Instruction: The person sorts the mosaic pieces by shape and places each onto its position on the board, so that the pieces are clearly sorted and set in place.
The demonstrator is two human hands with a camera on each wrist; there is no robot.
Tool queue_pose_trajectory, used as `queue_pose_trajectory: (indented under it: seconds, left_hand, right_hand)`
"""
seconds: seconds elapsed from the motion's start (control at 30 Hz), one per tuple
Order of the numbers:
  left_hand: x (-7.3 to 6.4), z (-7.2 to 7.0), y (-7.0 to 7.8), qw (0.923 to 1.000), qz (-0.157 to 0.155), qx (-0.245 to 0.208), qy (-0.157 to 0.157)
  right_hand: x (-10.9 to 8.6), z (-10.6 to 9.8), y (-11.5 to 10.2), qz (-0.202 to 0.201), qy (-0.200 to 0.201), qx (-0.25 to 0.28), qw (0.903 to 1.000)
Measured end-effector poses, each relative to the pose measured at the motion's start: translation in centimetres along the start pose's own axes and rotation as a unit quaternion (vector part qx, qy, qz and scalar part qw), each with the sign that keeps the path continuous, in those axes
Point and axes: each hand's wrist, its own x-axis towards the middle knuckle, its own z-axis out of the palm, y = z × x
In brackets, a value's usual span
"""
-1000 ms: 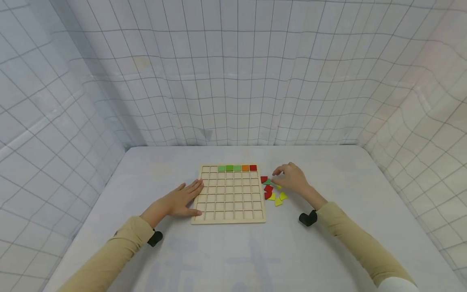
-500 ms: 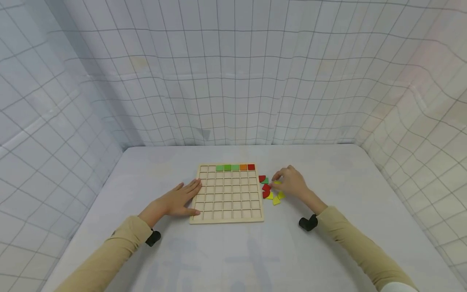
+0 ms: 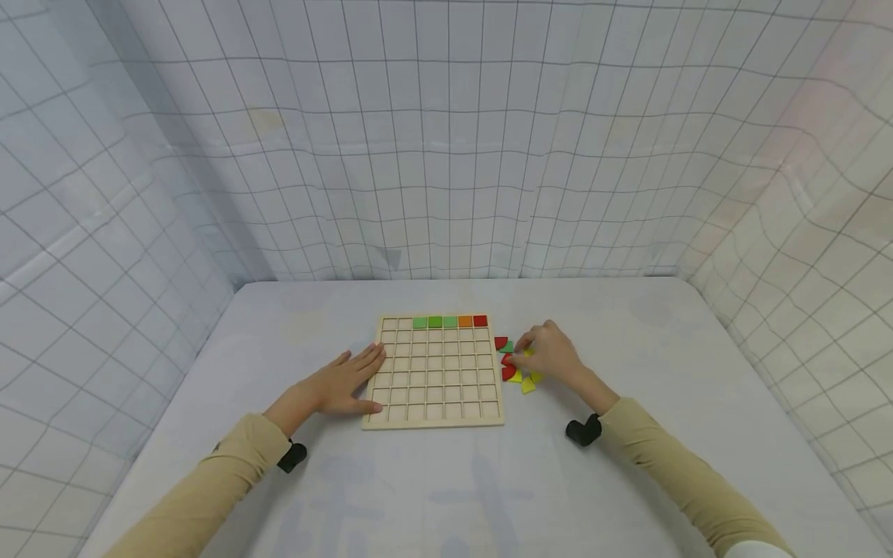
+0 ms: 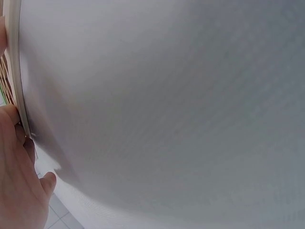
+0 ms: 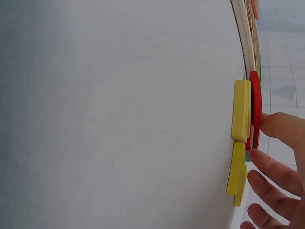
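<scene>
My left hand (image 3: 342, 385) lies with fingers spread on the left edge of a wooden grid board (image 3: 427, 377). In the left wrist view, its fingers (image 4: 16, 167) are at the board's edge. My right hand (image 3: 553, 356) hovers with bent fingers over a small pile of flat coloured pieces to the board's right. In the right wrist view, the thumb touches or nearly touches a red piece (image 5: 256, 98), and the fingertips stand apart from it. Yellow pieces (image 5: 240, 109) lie beside it. A green piece (image 3: 507, 347) sits partly under another red piece (image 3: 501, 342).
Along the board's far row sit green tiles (image 3: 436, 322), an orange tile (image 3: 465, 321) and a red tile (image 3: 480, 320). The white table (image 3: 446, 484) runs back to a wall of checked cloth (image 3: 446, 155). Black wrist cameras (image 3: 583, 430) hang below both sleeves.
My right hand has moved slightly toward me, from over the green piece to the red pieces. My left hand stays on the board. The view has shifted a little.
</scene>
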Motion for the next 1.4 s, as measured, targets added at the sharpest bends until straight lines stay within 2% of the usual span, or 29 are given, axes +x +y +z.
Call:
queue_pose_trajectory:
  seconds: [0.27, 0.77, 1.2, 1.4]
  left_hand:
    - [0.0, 0.1, 0.0, 1.0000, 0.001, 0.002, 0.004]
    - [0.0, 0.2, -0.1, 1.0000, -0.005, -0.004, 0.001]
    - [0.1, 0.1, -0.2, 1.0000, -0.009, -0.002, -0.001]
    - [0.0, 0.1, -0.1, 1.0000, -0.006, -0.003, -0.001]
  right_hand:
    - [0.1, 0.3, -0.3, -0.012, -0.002, -0.019, 0.9998]
    - [0.3, -0.2, 0.4, -0.005, -0.014, -0.037, 0.9992]
    - [0.5, -0.5, 1.3, -0.050, -0.019, -0.052, 0.9972]
    - [0.5, -0.4, 1.3, -0.047, -0.014, -0.063, 0.9968]
